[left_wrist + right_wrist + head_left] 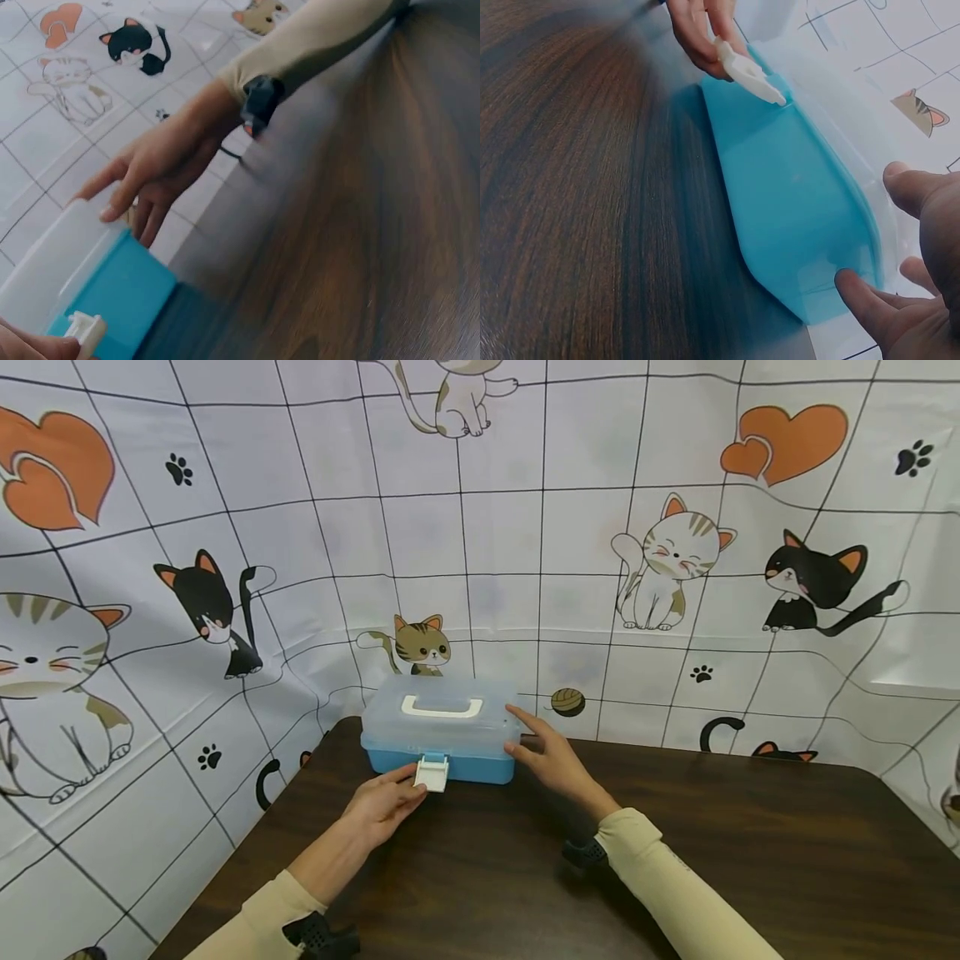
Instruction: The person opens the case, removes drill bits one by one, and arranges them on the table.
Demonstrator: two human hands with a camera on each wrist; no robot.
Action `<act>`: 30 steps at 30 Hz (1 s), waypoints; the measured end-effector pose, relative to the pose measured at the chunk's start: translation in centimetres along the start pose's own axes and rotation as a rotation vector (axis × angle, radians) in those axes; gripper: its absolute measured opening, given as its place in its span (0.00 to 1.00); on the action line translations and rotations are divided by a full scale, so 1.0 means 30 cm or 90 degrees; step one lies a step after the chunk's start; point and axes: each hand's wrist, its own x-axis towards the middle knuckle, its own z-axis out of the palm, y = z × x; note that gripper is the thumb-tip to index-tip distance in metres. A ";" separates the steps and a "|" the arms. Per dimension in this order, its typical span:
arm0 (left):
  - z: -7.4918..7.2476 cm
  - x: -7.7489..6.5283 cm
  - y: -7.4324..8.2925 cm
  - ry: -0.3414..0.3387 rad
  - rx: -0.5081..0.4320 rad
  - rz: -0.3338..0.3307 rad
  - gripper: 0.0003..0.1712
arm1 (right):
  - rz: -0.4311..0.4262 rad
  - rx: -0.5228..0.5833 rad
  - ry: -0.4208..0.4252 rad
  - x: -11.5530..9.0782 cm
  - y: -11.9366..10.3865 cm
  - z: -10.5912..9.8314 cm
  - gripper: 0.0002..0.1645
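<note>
A plastic storage box [480,770] with a blue base, a clear lid [382,718] and a white carry handle [442,711] stands on the table, its lid down. The white latch [431,774] on its front is tilted outward, away from the wall of the box. My left hand [378,810] pinches this latch at its left edge between thumb and fingers. At the box's right end is my right hand [555,764], with fingers spread and fairly straight, their tips against the lid and base. In the right wrist view the latch [750,75] sticks out from the blue front.
The dark wooden table [735,843] reaches far to the right of the box. Behind and to the left hangs a white sheet [510,535] printed with grid lines and cats, close behind the box. A black wrist camera [318,935] sits on my left sleeve.
</note>
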 end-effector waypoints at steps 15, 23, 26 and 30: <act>-0.058 0.085 -0.016 -0.018 0.057 -0.003 0.35 | -0.005 -0.005 0.006 0.003 -0.005 -0.009 0.39; -0.062 0.127 -0.053 0.040 0.174 0.052 0.31 | -0.017 -0.001 0.017 -0.005 -0.002 -0.005 0.39; -0.077 0.135 -0.062 0.081 0.301 0.121 0.24 | -0.023 0.003 0.010 -0.001 -0.001 0.002 0.40; -0.092 0.147 -0.068 0.112 0.460 0.226 0.20 | -0.016 0.003 0.010 0.000 -0.003 0.005 0.39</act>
